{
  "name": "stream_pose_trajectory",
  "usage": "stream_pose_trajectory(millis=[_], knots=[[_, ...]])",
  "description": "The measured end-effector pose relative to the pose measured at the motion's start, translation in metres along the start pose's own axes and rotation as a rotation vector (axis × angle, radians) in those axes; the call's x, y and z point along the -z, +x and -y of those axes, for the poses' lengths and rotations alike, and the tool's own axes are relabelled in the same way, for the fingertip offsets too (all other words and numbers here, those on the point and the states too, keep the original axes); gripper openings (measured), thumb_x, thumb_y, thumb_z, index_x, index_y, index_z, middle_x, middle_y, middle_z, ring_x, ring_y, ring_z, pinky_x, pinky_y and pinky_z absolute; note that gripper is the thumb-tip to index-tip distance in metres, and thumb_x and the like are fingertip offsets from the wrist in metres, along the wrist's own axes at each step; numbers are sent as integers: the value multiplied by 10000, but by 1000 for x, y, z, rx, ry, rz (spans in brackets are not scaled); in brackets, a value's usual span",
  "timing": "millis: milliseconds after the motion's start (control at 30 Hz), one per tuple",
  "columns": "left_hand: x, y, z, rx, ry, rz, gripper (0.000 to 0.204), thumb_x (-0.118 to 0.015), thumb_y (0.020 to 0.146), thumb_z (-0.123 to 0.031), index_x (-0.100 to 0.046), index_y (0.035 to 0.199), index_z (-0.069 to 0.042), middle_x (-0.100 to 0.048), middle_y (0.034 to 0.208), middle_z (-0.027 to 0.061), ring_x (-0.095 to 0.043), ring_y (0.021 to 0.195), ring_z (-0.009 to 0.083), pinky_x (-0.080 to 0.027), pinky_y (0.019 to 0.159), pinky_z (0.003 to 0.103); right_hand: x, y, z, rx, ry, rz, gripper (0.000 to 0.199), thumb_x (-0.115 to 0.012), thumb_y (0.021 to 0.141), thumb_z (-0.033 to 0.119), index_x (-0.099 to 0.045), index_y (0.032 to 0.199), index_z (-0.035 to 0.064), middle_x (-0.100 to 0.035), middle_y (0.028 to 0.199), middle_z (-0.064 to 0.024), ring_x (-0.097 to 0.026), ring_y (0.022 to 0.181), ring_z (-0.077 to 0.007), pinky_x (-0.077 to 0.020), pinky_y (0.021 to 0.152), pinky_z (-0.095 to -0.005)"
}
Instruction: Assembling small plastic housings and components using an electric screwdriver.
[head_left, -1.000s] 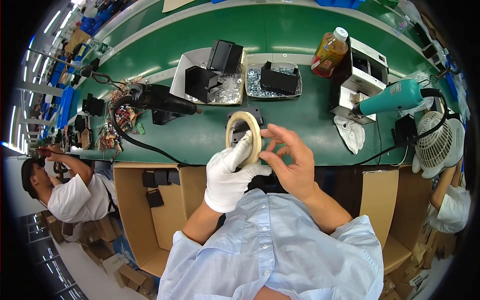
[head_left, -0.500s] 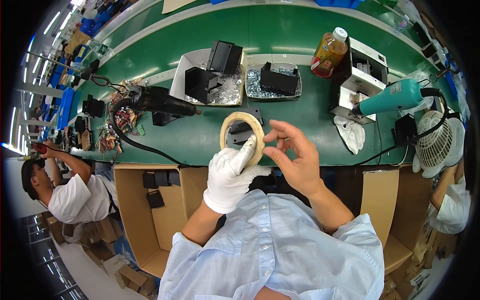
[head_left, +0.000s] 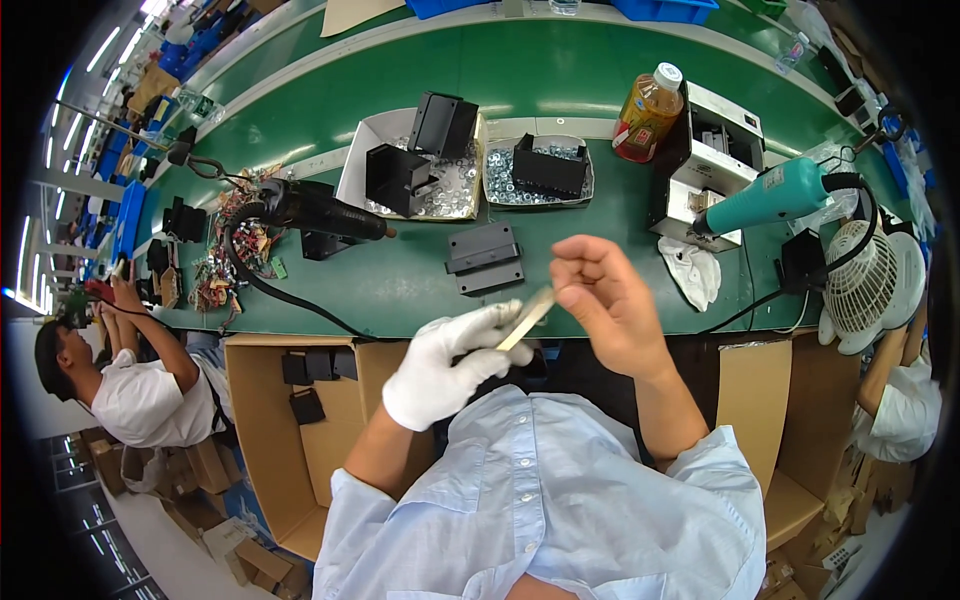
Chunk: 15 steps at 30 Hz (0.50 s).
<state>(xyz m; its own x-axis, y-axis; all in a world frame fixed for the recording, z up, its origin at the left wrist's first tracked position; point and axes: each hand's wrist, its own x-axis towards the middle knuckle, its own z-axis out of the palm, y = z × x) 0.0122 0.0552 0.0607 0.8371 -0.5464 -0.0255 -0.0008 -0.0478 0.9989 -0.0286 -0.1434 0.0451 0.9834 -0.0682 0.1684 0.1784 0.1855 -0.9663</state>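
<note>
My left hand (head_left: 445,365), in a white glove, grips a roll of pale masking tape (head_left: 526,320), turned nearly edge-on and slightly blurred. My right hand (head_left: 612,305) is bare. Its fingers are curled and its thumb lies against the forefinger at the upper edge of the roll; whether a tape end is pinched there is too small to tell. Just beyond the hands a black metal bracket (head_left: 485,258) lies on the green bench (head_left: 400,295).
Behind stand a box of clear washers (head_left: 455,190) and a tray of metal nuts (head_left: 500,178), both with black brackets. A black screwdriver (head_left: 330,212) hangs left, a teal one (head_left: 770,200) right. A drink bottle (head_left: 648,112), machine (head_left: 700,175), fan (head_left: 860,270) and carton (head_left: 300,440) surround them.
The tape roll has turned from face-on to nearly edge-on and come lower, uncovering the bracket behind it. My left hand has shifted left; my right fingers have curled in more.
</note>
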Motion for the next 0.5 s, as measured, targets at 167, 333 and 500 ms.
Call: stream_pose_trajectory(millis=[167, 333, 500], knots=[[46, -4, -10, -96, 398, 113, 359, -709, 692, 21, -705, 1049, -20, -673, 724, 52, -523, 579, 165, -437, 588, 284, -2, -10, 22, -1, 247, -167, 358, -608, 869, -8, -465, 1197, -6, -572, 1015, -100, -518, 848, -131, -428, 745, -218], [50, 13, -27, -489, 904, -262, 353, -769, 675, -51, -714, 1024, -53, -611, 698, 33, -490, 560, 201, -426, 593, 294, -6, -17, 6, 102, 206, -296, 338, -635, 857, 13, -474, 1154, 5, -550, 1092, -108, -512, 914, -140, -427, 781, -215], [60, 12, -27, -595, 1069, -260, 397, -802, 661, -120, -698, 1042, -78, -580, 705, 24, -488, 575, 217, -426, 616, 312, 2, -10, -4, 139, 5, -254, 361, -649, 867, 63, -475, 1178, 10, -497, 1204, -118, -496, 997, -170, -424, 838, -247]])
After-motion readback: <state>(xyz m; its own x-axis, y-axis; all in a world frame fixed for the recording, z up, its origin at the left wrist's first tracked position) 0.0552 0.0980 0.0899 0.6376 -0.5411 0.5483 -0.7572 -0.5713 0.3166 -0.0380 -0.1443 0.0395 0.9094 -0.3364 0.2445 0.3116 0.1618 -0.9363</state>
